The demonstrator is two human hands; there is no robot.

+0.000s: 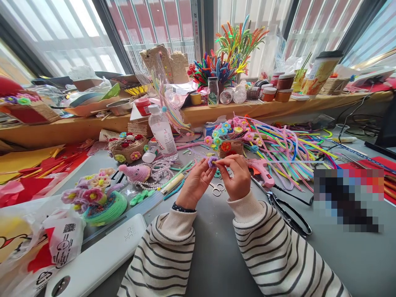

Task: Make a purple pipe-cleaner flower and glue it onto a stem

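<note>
My left hand (196, 181) and my right hand (236, 175) meet above the grey table (216, 255), both pinching a small purple pipe-cleaner flower (212, 160) with a yellow centre. Both sleeves are striped. Just behind the hands stands a small woven basket (230, 147) filled with pipe-cleaner flowers. A pink glue gun (261, 169) lies to the right of my right hand. Small scissors (217, 189) lie on the table between my wrists.
Loose pipe cleaners (287, 144) spread at the right. Large black scissors (291, 214) lie near my right forearm. A plastic bottle (162, 132), a pink toy with pearl strings (137, 173), flower baskets (102, 198) and a white power bank (102, 255) sit left. The cluttered sill (241, 109) runs behind.
</note>
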